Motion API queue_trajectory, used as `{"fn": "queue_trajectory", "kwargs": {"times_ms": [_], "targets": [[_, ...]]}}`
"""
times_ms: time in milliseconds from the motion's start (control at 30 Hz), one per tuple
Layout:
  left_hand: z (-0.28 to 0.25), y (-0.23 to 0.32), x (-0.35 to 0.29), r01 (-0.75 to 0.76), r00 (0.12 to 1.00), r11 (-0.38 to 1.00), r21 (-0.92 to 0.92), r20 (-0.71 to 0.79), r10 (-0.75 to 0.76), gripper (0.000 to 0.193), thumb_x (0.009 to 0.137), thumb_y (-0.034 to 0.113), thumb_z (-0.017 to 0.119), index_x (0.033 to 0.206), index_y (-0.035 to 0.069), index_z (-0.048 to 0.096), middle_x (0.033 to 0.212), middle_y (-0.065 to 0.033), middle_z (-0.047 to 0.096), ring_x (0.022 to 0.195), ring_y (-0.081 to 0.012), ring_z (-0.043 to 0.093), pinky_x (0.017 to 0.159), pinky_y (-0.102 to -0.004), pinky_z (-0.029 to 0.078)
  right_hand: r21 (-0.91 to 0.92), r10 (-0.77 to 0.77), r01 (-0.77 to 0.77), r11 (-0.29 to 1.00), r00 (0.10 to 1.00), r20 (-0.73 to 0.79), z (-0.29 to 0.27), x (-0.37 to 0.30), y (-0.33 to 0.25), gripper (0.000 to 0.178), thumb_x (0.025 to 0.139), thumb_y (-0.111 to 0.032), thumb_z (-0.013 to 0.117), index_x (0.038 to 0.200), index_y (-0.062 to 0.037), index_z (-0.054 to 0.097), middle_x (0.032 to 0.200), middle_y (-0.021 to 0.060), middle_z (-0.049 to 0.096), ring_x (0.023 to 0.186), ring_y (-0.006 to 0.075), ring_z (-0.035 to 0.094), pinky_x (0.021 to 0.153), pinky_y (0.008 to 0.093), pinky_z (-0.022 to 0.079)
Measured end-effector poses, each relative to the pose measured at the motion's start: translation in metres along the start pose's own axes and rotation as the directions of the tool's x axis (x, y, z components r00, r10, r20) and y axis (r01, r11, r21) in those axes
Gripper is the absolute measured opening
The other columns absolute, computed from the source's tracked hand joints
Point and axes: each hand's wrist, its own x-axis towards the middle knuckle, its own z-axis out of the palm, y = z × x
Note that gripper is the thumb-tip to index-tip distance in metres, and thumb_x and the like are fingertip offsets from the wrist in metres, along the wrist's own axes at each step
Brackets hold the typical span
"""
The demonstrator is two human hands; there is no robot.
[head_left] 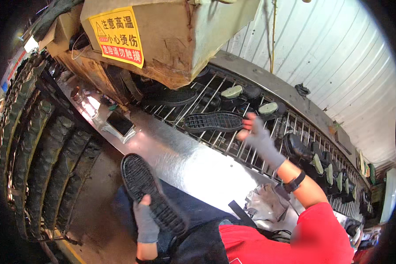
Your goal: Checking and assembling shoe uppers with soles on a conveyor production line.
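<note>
My left hand (pixel 146 222), in a grey glove with bare fingertips, grips a black shoe sole (pixel 150 191) over my lap. Its thumb lies across the ribbed face. A second black sole (pixel 213 122) rests with its ribbed side up on the metal bar conveyor (pixel 290 127). Just beyond that sole's right end is my right hand (pixel 262 138), gloved the same way, its fingers apart. Whether the fingertips touch the sole I cannot tell. Another dark sole (pixel 178 97) lies farther left on the bars, partly under the machine housing.
A large beige housing (pixel 163 44) with a yellow warning label overhangs the conveyor. Dark shoes (pixel 299 147) with pale green parts line the bars to the right. A phone-like black device (pixel 120 123) sits on the metal ledge (pixel 180 154). Racked black soles (pixel 48 163) stand at left.
</note>
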Motion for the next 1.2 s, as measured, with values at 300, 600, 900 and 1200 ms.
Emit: {"fn": "queue_trajectory", "kwargs": {"times_ms": [300,600,900,1200], "targets": [[-0.051,-0.05,-0.021,0.175,0.984,0.983,-0.058,-0.025,-0.177,0.04,0.103,0.034,0.067,0.122,-0.002,0.072,0.115,-0.0071,0.074,0.099,-0.0186,0.07,0.096,-0.0349,0.056,0.743,0.363,-0.291,0.603,0.929,0.07,-0.089,0.127,0.079,0.066,0.09,-0.066,0.074,0.13,-0.0142,0.067,0.113,0.0042,0.073,0.099,0.0253,0.072,0.095,0.0475,0.057],[-0.043,-0.014,-0.032,-0.081,0.983,0.92,0.383,-0.122,0.137,0.058,0.102,0.033,0.072,0.145,-0.003,0.056,0.127,-0.0132,0.071,0.116,-0.0191,0.066,0.103,-0.0349,0.053,0.648,0.243,-0.342,0.681,0.94,0.24,-0.124,0.101,0.128,0.098,0.076,-0.051,0.083,0.157,-0.0083,0.048,0.148,0.0117,0.059,0.129,0.0293,0.063,0.113,0.044,0.052],[-0.005,0.013,0.002,-0.389,0.872,0.921,-0.033,0.31,0.379,0.059,0.112,0.029,0.058,0.161,0.003,0.039,0.145,-0.0125,0.058,0.132,-0.0195,0.059,0.113,-0.0355,0.049,0.285,0.177,-0.511,0.811,0.679,0.713,0.011,-0.048,0.039,0.108,0.069,-0.047,0.088,0.159,-0.0057,0.046,0.154,0.0136,0.055,0.135,0.0304,0.059,0.118,0.0432,0.047],[0.004,0.076,-0.032,-0.333,0.866,0.88,-0.338,0.26,0.428,0.08,0.095,0.053,0.077,0.152,0.004,0.049,0.136,-0.0202,0.066,0.126,-0.0316,0.065,0.104,-0.0501,0.057,0.197,0.038,-0.495,0.846,0.424,0.905,0.182,-0.121,-0.086,0.109,0.093,-0.083,0.055,0.158,0.004,0.043,0.149,0.0192,0.059,0.136,0.0252,0.058,0.117,0.041,0.045]]}}
